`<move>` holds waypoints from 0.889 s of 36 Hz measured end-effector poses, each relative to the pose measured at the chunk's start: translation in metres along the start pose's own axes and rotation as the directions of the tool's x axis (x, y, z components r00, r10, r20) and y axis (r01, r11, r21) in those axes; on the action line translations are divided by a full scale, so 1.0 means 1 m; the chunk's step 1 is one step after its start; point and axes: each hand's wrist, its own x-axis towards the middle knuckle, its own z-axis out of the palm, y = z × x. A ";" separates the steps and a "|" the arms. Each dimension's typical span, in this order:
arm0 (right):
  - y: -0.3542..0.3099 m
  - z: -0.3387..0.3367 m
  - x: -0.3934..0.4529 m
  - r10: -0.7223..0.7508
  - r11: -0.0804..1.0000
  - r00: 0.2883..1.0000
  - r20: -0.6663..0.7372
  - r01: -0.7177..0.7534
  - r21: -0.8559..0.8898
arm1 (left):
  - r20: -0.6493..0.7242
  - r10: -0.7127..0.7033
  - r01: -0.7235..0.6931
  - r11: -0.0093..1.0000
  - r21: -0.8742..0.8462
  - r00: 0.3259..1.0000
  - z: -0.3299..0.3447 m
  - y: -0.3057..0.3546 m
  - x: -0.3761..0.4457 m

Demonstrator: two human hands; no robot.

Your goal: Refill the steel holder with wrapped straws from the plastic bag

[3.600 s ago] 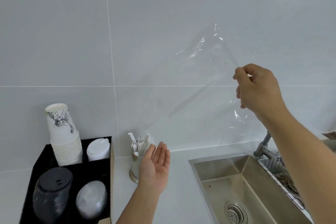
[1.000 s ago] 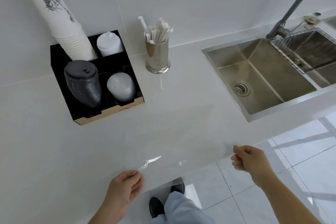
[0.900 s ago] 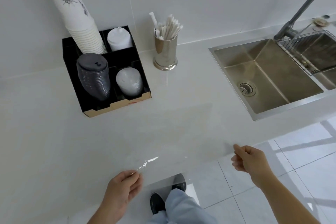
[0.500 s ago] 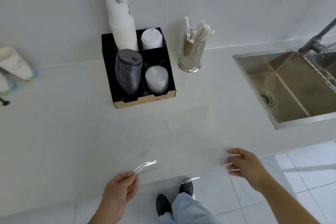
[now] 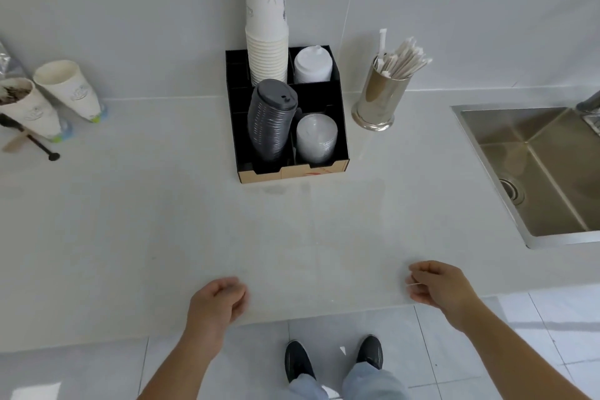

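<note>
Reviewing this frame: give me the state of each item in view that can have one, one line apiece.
steel holder: upright, filled with wrapped straws
plastic bag: spread flat on the counter, looks empty
left hand: fingers curled at the bag's near edge
right hand: fingers pinched at the bag's near edge
sink: empty
paper cup stack: upright in the black organizer

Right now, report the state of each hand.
Left hand: fingers curled shut; holding anything cannot be told.
Right hand: fingers pinched shut; the clear plastic bag cannot be made out.
</note>
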 end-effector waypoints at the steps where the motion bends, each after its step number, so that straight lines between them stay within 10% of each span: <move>1: 0.000 0.000 0.002 -0.009 1.000 1.000 -0.014 0.009 -0.018 | -0.006 0.015 -0.015 1.000 0.022 1.000 0.001 0.000 0.001; 32: 0.009 -0.020 0.013 -0.069 0.992 0.992 -0.102 0.057 -0.116 | -0.214 0.331 -0.190 0.847 0.497 0.919 -0.004 0.007 -0.011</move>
